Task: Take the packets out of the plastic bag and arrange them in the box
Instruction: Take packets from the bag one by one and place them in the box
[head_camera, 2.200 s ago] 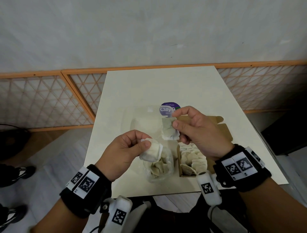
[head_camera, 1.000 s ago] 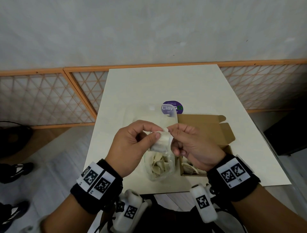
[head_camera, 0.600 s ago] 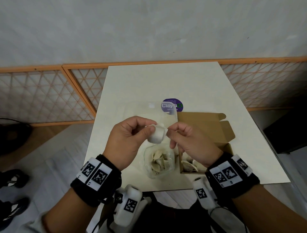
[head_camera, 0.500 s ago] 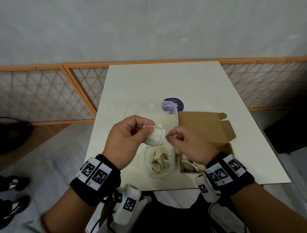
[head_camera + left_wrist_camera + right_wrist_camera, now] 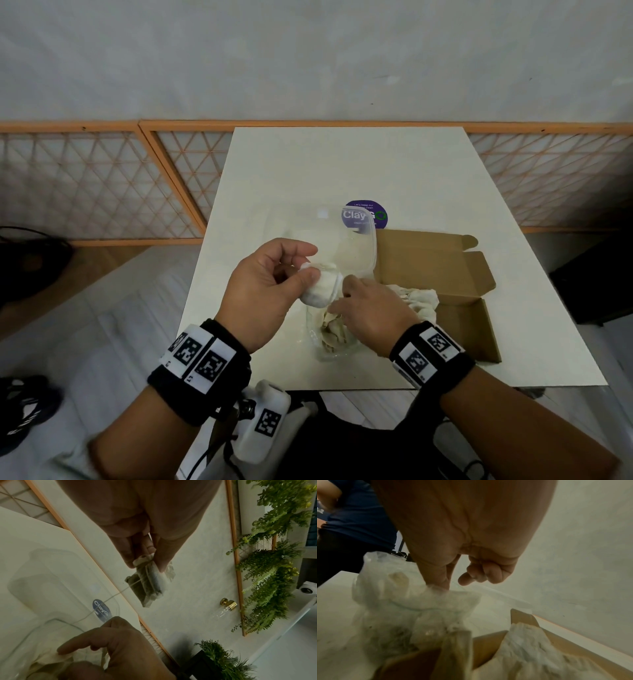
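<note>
While a heap of packets already lies in the box, the job looks somewhere past its start and short of its end: the bag on the table, just left of the box, holds a fair clump of packets at its bottom. The box stands open with its lid folded back.

The left hand is raised over the bag's mouth, thumb and fingers pinching a small stack of packets. In the left wrist view that stack hangs from the fingertips, and a thin string runs from it down toward the right hand. So these packets are out of the bag but not yet boxed.

The right hand sits low between bag and box, knuckles up. In its own wrist view the fingers are curled, with the thumb side touching the bag's crumpled plastic; whether it pinches the string, a packet or only the plastic I cannot tell, the picture being blurred.

By my judgement what remains is to set the held stack into the box beside the heap, then go on emptying the bag, and tidy the heap, which looks loosely piled, not ranked. A purple sticker lies on the table beyond the bag.
</note>
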A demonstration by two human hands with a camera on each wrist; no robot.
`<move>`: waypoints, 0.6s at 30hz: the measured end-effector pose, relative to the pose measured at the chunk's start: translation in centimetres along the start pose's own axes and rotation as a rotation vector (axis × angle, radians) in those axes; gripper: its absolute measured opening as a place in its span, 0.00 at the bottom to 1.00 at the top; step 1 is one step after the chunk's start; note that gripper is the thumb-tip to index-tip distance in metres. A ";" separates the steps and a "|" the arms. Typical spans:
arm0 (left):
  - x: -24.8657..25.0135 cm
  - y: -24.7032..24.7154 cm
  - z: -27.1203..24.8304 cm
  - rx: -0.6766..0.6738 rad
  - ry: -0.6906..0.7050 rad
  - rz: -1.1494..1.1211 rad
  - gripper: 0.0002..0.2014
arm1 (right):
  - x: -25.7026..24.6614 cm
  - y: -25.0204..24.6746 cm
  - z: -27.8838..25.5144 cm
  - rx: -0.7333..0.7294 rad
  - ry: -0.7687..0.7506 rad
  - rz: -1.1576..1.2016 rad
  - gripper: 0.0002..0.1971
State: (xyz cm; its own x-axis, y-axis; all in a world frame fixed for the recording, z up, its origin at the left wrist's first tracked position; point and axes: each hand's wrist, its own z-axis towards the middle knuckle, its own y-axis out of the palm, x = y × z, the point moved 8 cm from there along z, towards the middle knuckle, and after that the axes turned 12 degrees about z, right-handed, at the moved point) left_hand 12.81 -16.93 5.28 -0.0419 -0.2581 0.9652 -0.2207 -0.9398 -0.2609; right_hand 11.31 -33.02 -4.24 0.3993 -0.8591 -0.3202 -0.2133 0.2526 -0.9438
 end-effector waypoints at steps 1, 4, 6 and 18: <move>-0.1 0.0 0.0 -0.007 -0.006 -0.004 0.14 | 0.1 -0.1 0.2 0.000 0.011 -0.003 0.08; -0.3 -0.2 -0.1 -0.010 -0.010 0.030 0.12 | 0.8 -0.8 0.2 0.031 0.076 0.112 0.08; -0.5 -0.6 -0.1 -0.005 -0.006 0.069 0.11 | 1.2 -1.8 -0.2 0.044 0.122 0.221 0.10; -1.5 2.4 -1.5 -0.270 -0.090 0.217 0.08 | 0.9 -8.7 -3.9 0.216 0.179 0.997 0.07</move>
State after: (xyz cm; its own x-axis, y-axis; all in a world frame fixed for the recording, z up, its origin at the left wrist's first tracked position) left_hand 10.92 -18.42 3.25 -0.0323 -0.4756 0.8790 -0.4659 -0.7709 -0.4343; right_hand 10.07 -37.77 3.98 -0.0133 -0.2651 -0.9641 -0.2031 0.9449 -0.2569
